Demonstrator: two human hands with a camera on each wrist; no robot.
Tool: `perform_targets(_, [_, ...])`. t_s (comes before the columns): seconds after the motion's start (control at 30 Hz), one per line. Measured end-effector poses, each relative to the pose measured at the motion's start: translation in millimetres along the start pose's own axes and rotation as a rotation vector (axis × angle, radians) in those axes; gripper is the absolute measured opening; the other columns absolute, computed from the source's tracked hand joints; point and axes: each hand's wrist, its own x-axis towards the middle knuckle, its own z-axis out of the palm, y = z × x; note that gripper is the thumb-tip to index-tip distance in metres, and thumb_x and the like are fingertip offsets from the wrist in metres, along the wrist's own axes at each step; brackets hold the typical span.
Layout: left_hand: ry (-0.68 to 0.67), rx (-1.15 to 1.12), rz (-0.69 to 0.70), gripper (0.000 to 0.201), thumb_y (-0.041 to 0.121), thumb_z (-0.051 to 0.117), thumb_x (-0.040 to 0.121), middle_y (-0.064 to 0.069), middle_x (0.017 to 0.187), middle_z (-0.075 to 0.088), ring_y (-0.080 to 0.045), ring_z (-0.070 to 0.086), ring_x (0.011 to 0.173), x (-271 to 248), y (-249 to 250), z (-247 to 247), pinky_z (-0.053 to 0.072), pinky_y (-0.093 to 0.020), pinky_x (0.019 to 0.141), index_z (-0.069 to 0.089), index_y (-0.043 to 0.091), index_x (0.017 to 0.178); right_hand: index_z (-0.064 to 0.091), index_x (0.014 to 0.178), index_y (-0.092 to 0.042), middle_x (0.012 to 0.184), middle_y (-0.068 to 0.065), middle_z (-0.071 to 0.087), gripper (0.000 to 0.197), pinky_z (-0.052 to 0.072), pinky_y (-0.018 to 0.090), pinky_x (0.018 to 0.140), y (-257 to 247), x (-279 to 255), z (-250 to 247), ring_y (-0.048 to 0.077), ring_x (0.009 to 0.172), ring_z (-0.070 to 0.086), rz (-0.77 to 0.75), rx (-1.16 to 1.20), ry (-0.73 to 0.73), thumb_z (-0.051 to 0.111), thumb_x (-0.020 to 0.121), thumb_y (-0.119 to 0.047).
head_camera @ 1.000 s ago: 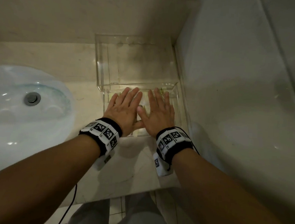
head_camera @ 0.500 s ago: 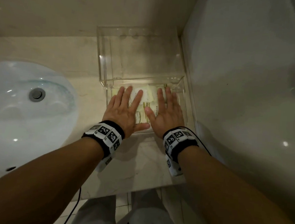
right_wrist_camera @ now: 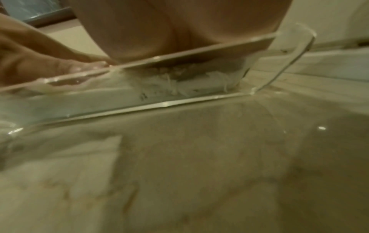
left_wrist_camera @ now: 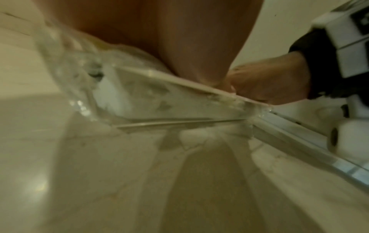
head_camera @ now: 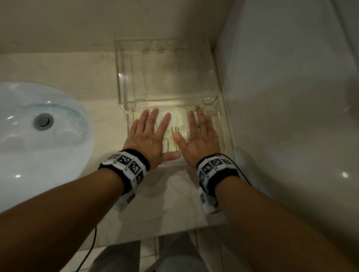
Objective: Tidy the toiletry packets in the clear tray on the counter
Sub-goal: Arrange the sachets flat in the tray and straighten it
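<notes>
Both hands — left hand (head_camera: 147,136), right hand (head_camera: 197,137) — lie flat with straight fingers on the toiletry packets (head_camera: 176,122) in the clear tray (head_camera: 221,122)'s near part — probably light, slippery sachets, best pinched by their edges.

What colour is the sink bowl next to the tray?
The sink is pale blue-white with a grey metal drain; the head view shows it best.
</notes>
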Motion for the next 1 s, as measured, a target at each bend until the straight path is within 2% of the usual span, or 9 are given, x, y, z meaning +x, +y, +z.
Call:
perform_targets(0.07, [0.038,-0.041,0.003,0.116,0.093,0.024,0.067,-0.011,0.165,-0.005,-0.035,-0.002,0.150,-1.6,1.2,-4.0,0.008,-0.051,0.120,-0.004,0.026,0.158,-0.003,0.155,-0.030,0.165,-0.005,-0.016,0.079,0.005,0.047,0.123,-1.9,-1.3,-5.9,0.021,0.152,-0.014,0.015,0.049,-0.007,0.027,0.092,-0.068])
perform_targets(0.13, [0.073,-0.054,0.041,0.119,0.095,0.025,0.064,-0.010,0.165,-0.002,-0.035,0.000,0.150,-2.6,2.4,-8.3,0.008,-0.052,0.120,-0.004,0.027,0.158,0.000,0.156,-0.031,0.165,-0.005,-0.013,0.078,0.003,0.046,0.121,-7.0,-4.8,-11.0,0.022,0.151,-0.015,0.005,0.054,0.051,0.028,0.093,-0.067])
perform_targets(0.23, [0.078,-0.043,0.091,0.118,0.091,0.033,0.064,-0.008,0.165,-0.004,-0.033,-0.004,0.151,-0.2,3.5,-11.2,0.006,-0.053,0.120,-0.008,0.030,0.156,0.003,0.156,-0.034,0.165,-0.005,-0.011,0.072,-0.002,0.045,0.120,-18.5,-7.8,-15.5,0.023,0.151,-0.017,-0.115,-0.003,0.128,0.029,0.095,-0.063])
perform_targets(0.3, [0.061,-0.041,0.094,0.117,0.087,0.034,0.064,-0.005,0.165,-0.006,-0.030,-0.007,0.151,2.7,2.6,-10.7,0.004,-0.052,0.121,-0.007,0.028,0.157,0.003,0.156,-0.034,0.166,-0.005,-0.009,0.067,-0.002,0.047,0.121,-24.0,-6.3,-14.4,0.024,0.151,-0.017,-0.169,-0.030,0.114,0.028,0.098,-0.057])
perform_targets(0.4, [0.026,-0.004,0.092,0.116,0.088,0.035,0.067,0.001,0.165,-0.011,-0.028,-0.012,0.151,6.5,-1.7,-3.5,0.003,-0.051,0.121,-0.009,0.028,0.156,-0.001,0.155,-0.034,0.165,-0.006,-0.011,0.066,-0.003,0.051,0.121,-23.6,-2.2,-1.7,0.023,0.150,-0.019,-0.143,-0.059,0.036,0.025,0.099,-0.055])
perform_targets(0.5, [0.029,0.003,0.098,0.113,0.086,0.036,0.071,0.001,0.165,-0.013,-0.027,-0.013,0.151,9.8,-4.6,3.1,0.003,-0.051,0.121,-0.010,0.029,0.157,-0.004,0.156,-0.029,0.165,-0.006,-0.012,0.071,-0.006,0.052,0.121,-23.1,0.8,9.0,0.022,0.150,-0.019,-0.098,-0.109,0.042,0.021,0.096,-0.058])
perform_targets(0.7, [0.089,0.004,0.067,0.090,0.066,0.034,0.084,-0.004,0.166,-0.003,-0.030,-0.005,0.151,12.1,-0.7,9.1,0.009,-0.053,0.120,0.001,0.026,0.158,0.000,0.156,-0.028,0.166,-0.006,-0.006,0.071,-0.003,0.051,0.121,-27.3,3.1,9.5,0.021,0.151,-0.016,-0.069,-0.120,0.077,0.025,0.096,-0.057])
perform_targets(0.87, [0.096,0.018,0.082,0.095,0.069,0.042,0.082,-0.005,0.166,0.002,-0.031,-0.001,0.151,11.4,-0.4,9.4,0.012,-0.053,0.118,0.005,0.024,0.158,0.004,0.156,-0.028,0.166,-0.006,-0.002,0.070,-0.001,0.050,0.121,-27.0,2.9,10.9,0.021,0.152,-0.012,-0.075,-0.099,0.100,0.027,0.096,-0.055])
perform_targets(1.0, [0.095,0.018,0.083,0.098,0.071,0.043,0.082,-0.005,0.166,-0.001,-0.031,-0.004,0.151,11.1,-1.3,10.7,0.009,-0.052,0.118,0.002,0.024,0.158,0.006,0.156,-0.029,0.166,-0.006,0.000,0.070,0.001,0.050,0.121,-26.6,2.8,12.0,0.021,0.152,-0.009,-0.071,-0.095,0.112,0.027,0.095,-0.056])
